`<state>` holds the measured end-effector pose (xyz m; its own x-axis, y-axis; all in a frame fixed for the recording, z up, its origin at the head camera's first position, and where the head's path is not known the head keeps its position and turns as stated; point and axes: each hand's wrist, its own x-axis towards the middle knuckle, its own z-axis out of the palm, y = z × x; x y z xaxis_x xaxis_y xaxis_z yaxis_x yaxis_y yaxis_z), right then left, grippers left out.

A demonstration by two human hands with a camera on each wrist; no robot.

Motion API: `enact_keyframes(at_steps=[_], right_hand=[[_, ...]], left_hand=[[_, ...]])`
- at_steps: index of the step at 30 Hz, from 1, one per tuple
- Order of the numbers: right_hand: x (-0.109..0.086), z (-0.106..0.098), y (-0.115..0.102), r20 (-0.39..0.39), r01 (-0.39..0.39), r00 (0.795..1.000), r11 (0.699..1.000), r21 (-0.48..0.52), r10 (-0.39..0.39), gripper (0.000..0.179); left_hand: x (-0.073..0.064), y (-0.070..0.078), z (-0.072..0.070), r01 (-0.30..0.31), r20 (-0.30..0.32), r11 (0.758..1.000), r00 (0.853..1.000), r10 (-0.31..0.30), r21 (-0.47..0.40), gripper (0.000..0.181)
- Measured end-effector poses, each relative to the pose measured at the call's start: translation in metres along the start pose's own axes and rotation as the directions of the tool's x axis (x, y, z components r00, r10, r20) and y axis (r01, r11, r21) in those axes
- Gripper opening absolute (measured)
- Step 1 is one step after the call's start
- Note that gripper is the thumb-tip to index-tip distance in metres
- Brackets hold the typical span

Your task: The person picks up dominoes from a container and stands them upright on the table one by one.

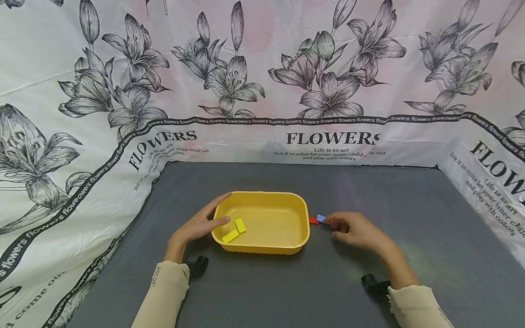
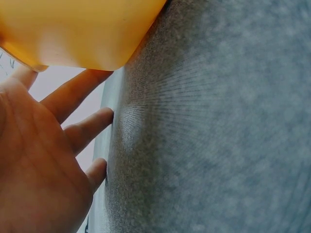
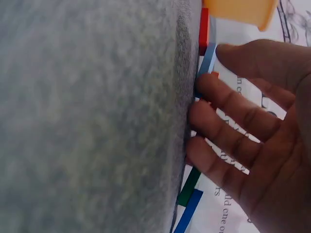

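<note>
A yellow plastic tray (image 1: 266, 249) with rounded corners stands on the dark grey table. My left hand (image 1: 203, 222) holds its left side, thumb over the rim and index finger along the outer wall; the lower fingers spread apart beneath in the left wrist view. Two small yellow blocks (image 1: 230, 236) lie at the tray's left end. To the right of the tray, my right hand (image 1: 356, 231) pinches a light blue block (image 3: 208, 57) between thumb and index finger. Beside it, close to the tray wall, lies a red block (image 1: 313, 220).
In the right wrist view, a green block (image 3: 189, 187) and a dark blue block (image 3: 188, 211) lie beyond my fingers. White cloth printed with flowers (image 1: 336, 141) hangs at the back and sides of the table (image 1: 270, 291).
</note>
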<state>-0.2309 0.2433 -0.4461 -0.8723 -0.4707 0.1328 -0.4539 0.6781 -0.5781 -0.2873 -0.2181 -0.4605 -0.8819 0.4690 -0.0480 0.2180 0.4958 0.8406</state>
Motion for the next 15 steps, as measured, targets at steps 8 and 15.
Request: enact_keyframes(at_steps=[8,15], right_hand=[[0.009,0.0,-0.005,0.026,0.024,0.999,0.992,-0.123,-0.021,0.033],[0.019,0.001,0.0,0.017,0.033,0.999,0.978,-0.205,-0.031,0.039]], left_hand=[[0.001,-0.001,0.002,0.009,0.002,1.0,1.0,-0.009,-0.025,0.073],[0.001,-0.001,0.0,0.008,0.003,1.0,1.0,-0.008,-0.024,0.072]])
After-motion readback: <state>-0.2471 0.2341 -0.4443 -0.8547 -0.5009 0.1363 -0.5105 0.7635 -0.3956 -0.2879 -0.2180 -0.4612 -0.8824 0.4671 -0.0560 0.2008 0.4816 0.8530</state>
